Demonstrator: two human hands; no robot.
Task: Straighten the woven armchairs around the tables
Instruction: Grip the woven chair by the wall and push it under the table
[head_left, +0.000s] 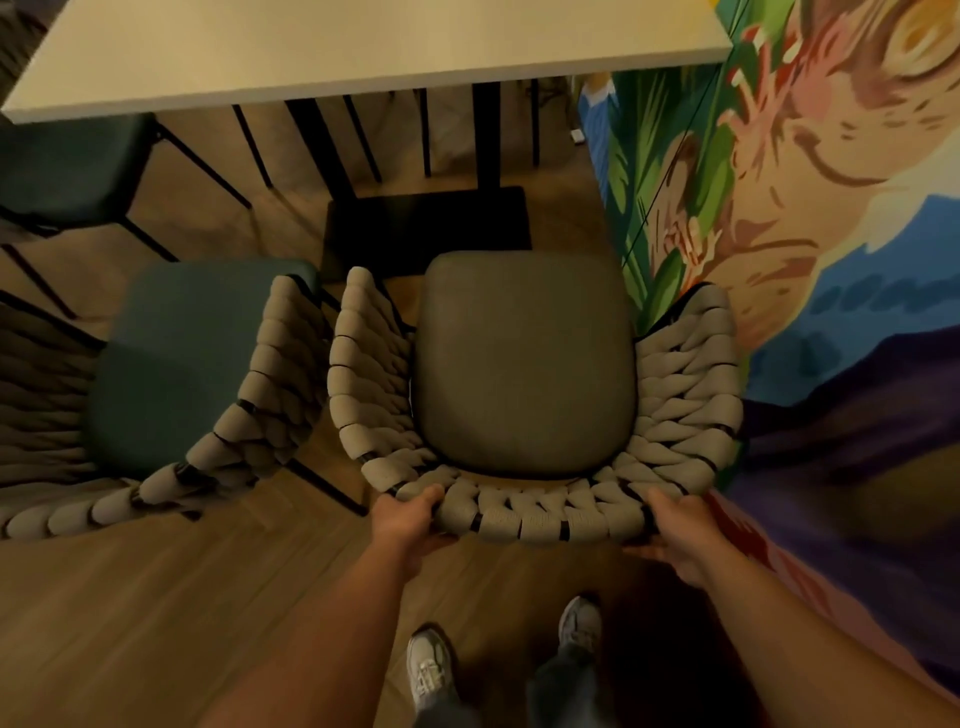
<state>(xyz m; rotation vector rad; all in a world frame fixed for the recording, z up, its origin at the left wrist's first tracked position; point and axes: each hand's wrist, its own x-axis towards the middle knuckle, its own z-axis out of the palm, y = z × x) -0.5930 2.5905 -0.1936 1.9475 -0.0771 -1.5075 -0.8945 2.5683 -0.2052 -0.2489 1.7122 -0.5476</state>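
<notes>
the grey-cushioned armchair (524, 364) is gripped at its woven back by the left hand (410, 525) and right hand (675, 540), and a squaring push toward the table (363, 47) is judged next.

Arms outstretched, left hand (410, 525), right hand (675, 540) — gripping

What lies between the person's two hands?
In the head view, the curved beige woven backrest of the grey-cushioned armchair spans from left hand to right hand; both grip it.
</notes>
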